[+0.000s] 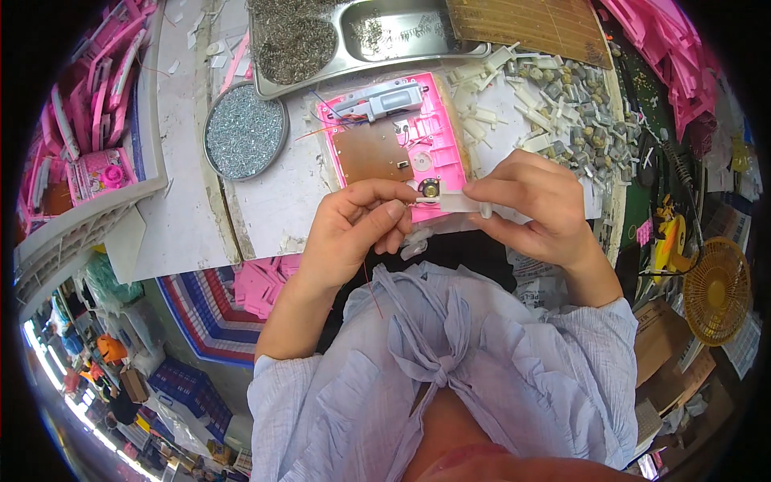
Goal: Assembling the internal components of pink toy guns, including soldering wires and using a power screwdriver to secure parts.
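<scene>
My right hand [534, 205] grips a white plastic piece [459, 202] between thumb and fingers, just over the near edge of a pink plastic housing. My left hand [365, 221] is closed in a pinch at the left end of that piece; what its fingertips hold is too small to make out. A thin red wire [372, 291] hangs below the left hand. The pink housing [448, 136] lies open-side up, with a brown circuit board [369, 154], a grey case [393, 102] and loose wires in it. A round dark part with a metal centre [430, 188] shows behind the white piece.
A round dish of small screws [246, 131] stands to the left. Behind is a metal tray [393, 60] of small metal parts, with a brown board [534, 28] beside it. White plastic pieces [534, 108] are heaped right. A yellow fan [717, 291] and a crate of pink parts [96, 210] flank the table.
</scene>
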The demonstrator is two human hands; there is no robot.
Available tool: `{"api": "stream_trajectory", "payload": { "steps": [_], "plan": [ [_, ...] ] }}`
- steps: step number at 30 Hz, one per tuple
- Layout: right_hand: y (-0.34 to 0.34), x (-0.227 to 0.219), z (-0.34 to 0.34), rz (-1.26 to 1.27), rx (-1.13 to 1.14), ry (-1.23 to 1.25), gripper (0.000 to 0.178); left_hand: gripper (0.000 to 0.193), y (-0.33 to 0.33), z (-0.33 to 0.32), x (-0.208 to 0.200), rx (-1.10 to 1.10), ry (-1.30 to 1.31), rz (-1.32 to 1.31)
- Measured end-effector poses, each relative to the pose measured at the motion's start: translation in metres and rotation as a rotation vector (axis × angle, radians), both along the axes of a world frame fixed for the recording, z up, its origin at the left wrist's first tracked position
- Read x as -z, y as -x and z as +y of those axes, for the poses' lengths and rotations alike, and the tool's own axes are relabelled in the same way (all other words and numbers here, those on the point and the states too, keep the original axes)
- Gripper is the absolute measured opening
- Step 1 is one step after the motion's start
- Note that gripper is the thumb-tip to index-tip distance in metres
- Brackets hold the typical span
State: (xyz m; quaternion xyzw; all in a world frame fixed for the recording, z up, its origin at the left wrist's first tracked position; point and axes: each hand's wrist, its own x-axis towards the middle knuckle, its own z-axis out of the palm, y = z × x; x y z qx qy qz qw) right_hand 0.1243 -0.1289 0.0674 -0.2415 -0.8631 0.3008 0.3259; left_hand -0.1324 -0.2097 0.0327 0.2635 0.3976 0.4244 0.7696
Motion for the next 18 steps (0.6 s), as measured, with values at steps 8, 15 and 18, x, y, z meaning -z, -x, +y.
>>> {"api": "stream_trajectory", "payload": {
  "steps": [8,15,18],
  "plan": [
    [-0.001,0.006,-0.001,-0.008,-0.052,-0.039,0.037,0.022,-0.012,0.005,-0.017,0.094,-0.002,0.204],
    [-0.023,0.023,-0.003,0.145,0.024,0.4,0.033,0.024,-0.033,0.075,-0.011,0.176,-0.833,1.36],
    [-0.029,0.024,-0.005,0.177,0.038,0.364,0.032,0.022,-0.044,0.085,0.002,0.313,-0.815,1.583]
  ]
}}
